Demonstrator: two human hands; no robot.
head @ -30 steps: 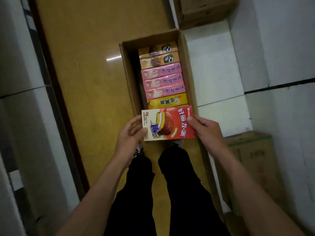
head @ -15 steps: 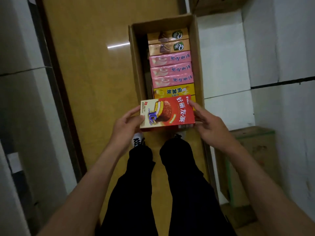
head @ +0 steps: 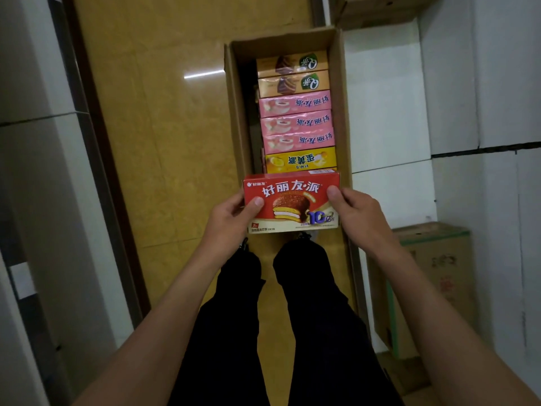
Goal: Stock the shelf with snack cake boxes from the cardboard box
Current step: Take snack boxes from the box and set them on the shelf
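The red snack cake box [head: 292, 205] has been turned since a moment ago, so its big letters now read the right way up. The left hand [head: 231, 215] grips its left end and the right hand [head: 355, 210] grips its right end, thumbs on the front. It is held up over the near end of the cardboard box [head: 234, 112]. Inside the cardboard box lie two gold boxes [head: 292, 73], three pink boxes [head: 297, 123] and a yellow box [head: 301, 163] in a row.

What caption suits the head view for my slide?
Both hands hold a red snack cake box above the open cardboard box.
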